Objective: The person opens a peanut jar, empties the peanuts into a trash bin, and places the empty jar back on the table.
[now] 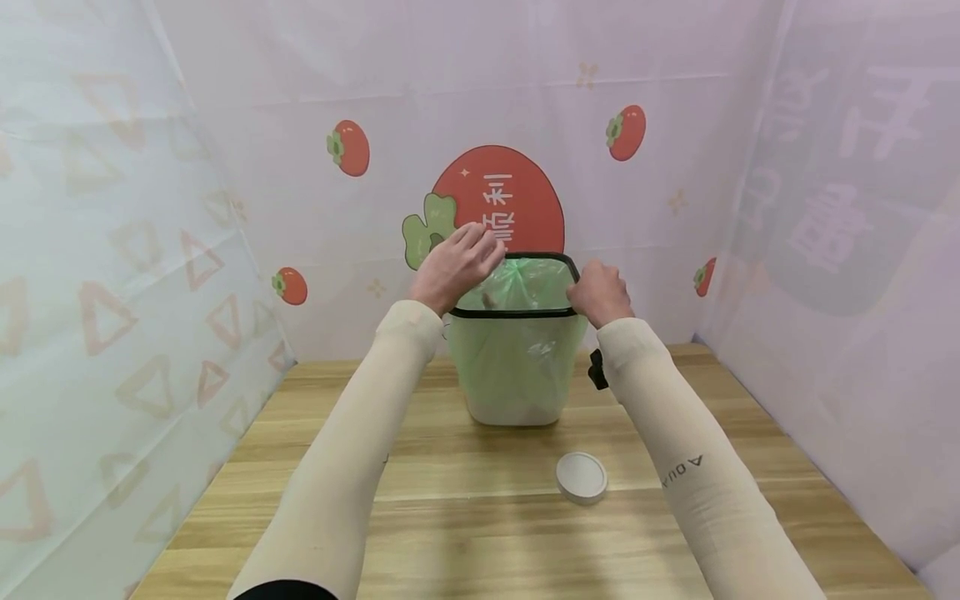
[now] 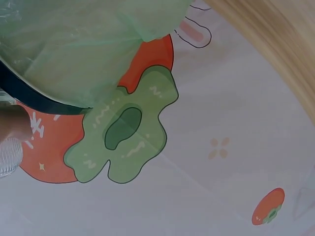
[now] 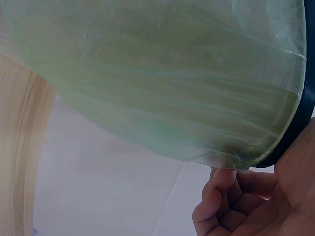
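Observation:
A trash bin (image 1: 517, 408) with a black rim (image 1: 513, 314) stands upright, lined with a translucent green trash bag (image 1: 510, 358) folded over its outside. My left hand (image 1: 460, 262) is over the bin's left back edge, fingers curled. At the left edge of the left wrist view, one of its fingers (image 2: 14, 123) crosses a clear ribbed plastic piece (image 2: 11, 158), mostly out of frame. My right hand (image 1: 600, 293) is at the right side of the rim. In the right wrist view, its curled fingers (image 3: 209, 201) pinch the bag's edge just below the rim.
A round white lid (image 1: 582, 477) lies on the wooden table (image 1: 480, 533) in front of the bin. Printed cloth walls (image 1: 360, 250) enclose the table at the back and both sides. A small black item (image 1: 597, 369) shows beside my right wrist.

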The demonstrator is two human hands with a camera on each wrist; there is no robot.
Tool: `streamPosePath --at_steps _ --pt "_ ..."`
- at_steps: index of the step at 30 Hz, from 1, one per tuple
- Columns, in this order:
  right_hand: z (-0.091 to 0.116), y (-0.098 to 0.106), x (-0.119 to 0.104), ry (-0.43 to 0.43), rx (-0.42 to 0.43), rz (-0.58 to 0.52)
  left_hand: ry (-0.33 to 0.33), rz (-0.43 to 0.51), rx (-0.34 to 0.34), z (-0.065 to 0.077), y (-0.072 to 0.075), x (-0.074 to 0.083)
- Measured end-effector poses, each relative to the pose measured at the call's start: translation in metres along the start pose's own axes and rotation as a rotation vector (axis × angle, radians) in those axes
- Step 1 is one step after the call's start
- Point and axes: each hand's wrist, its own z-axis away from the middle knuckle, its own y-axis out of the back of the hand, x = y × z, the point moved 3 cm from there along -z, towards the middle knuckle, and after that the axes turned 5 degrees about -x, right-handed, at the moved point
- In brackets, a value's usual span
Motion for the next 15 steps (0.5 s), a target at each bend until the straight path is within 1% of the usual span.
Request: streamPosePath --at_steps 4,15 --pt "0.0 0.0011 -0.0002 0.002 0.011 0.0 -0.01 -0.005 0.018 -0.0014 0.0016 -0.0017" --pt "-0.0005 0.0003 -0.0009 0.007 -0.005 0.003 -0.021 -0.016 0.035 -0.0019 0.0021 -0.0024"
